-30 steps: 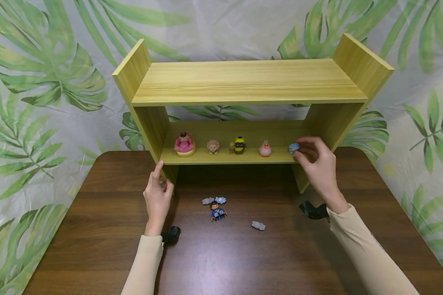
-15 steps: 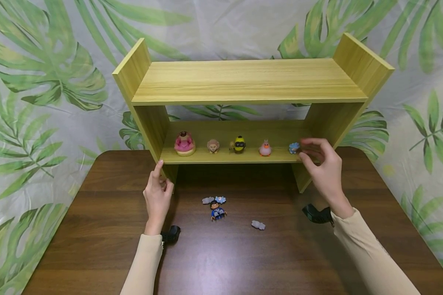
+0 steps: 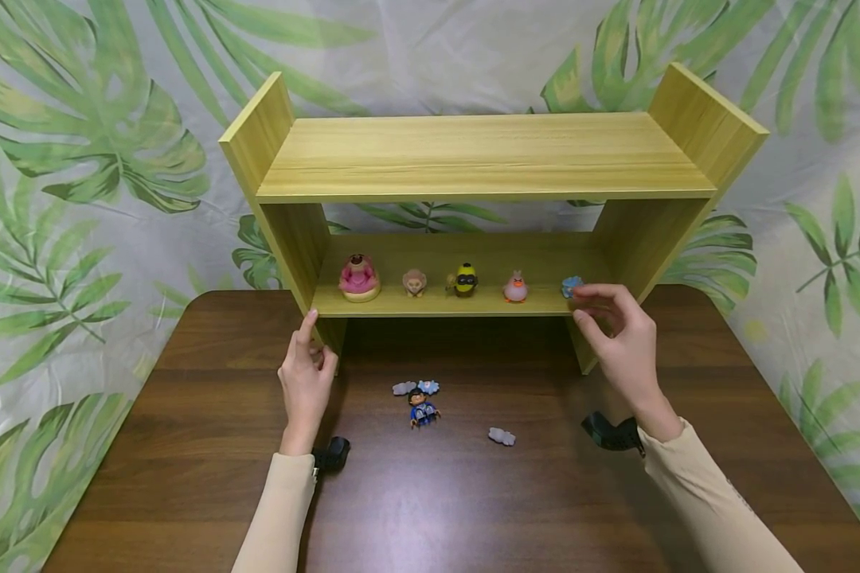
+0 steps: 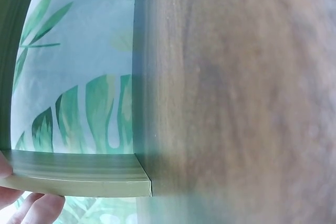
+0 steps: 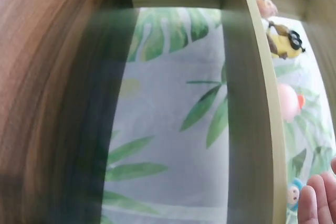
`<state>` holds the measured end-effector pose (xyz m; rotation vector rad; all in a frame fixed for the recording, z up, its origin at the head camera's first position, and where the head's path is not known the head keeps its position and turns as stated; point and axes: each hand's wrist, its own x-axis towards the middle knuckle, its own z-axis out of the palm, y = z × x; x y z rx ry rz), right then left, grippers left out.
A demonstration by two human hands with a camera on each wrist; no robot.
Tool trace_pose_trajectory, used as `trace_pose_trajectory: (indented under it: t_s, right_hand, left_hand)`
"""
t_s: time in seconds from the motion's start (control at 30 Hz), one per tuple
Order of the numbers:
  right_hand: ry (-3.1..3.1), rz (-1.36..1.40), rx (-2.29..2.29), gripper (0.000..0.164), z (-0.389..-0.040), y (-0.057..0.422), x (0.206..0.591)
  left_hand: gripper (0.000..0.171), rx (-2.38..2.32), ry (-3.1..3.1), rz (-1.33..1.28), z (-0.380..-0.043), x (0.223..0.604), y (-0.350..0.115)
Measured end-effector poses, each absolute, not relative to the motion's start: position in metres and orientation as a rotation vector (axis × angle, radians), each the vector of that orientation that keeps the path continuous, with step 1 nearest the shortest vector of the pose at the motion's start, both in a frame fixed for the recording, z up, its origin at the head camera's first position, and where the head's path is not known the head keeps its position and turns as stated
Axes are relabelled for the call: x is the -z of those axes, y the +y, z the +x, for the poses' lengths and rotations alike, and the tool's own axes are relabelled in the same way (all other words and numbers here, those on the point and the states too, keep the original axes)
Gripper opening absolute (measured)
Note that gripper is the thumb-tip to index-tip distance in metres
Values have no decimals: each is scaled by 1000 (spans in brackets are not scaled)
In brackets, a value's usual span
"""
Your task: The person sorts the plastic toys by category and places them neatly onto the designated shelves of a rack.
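My left hand (image 3: pixel 306 382) is at the lower left of the wooden shelf (image 3: pixel 473 159). In the left wrist view its thumb and fingers (image 4: pixel 44 209) lie on opposite sides of the side panel (image 4: pixel 79 174), gripping it. My right hand (image 3: pixel 622 350) is beside a small blue figurine (image 3: pixel 571 286) standing at the right end of the middle board. Its fingers (image 5: pixel 317 198) are only slightly bent right by the figurine, not closed round it. Left of it stand a pink bird figurine (image 3: pixel 514 287), a yellow-and-black figurine (image 3: pixel 465 281), a small lion-like figurine (image 3: pixel 414 283) and a pink bear figurine (image 3: pixel 358 278).
On the brown table (image 3: pixel 416 509) before the shelf lie a toy figure in blue (image 3: pixel 423 410), a grey cloud-shaped piece (image 3: pixel 404 388), a blue one (image 3: pixel 428 387) and another grey one (image 3: pixel 502 436). A leaf-patterned cloth (image 3: pixel 93 119) hangs behind.
My right hand let go of the blue figurine and drew back to the right, then came lower and closer to it again. The left hand has stayed at the shelf's side.
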<state>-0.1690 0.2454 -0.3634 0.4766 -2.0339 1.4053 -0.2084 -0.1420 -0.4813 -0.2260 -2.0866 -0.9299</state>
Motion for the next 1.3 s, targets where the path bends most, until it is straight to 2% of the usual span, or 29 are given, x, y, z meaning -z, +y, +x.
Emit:
trace_pose_trajectory:
  t_s: [0.3, 0.6, 0.83, 1.3]
  right_hand:
    - [-2073, 534, -1475, 31, -166, 244, 388]
    - [-2198, 569, -1454, 25, -145, 223, 387]
    - [-2261, 541, -1421, 26, -139, 217, 398]
    - [-2415, 631, -1334, 31, -146, 220, 449]
  left_hand:
    - [75, 931, -2086, -224, -208, 480, -142]
    - [74, 938, -2087, -234, -208, 481, -143]
    - [75, 946, -2094, -235, -208, 481, -143]
    - [74, 958, -2092, -234, -208, 481, -143]
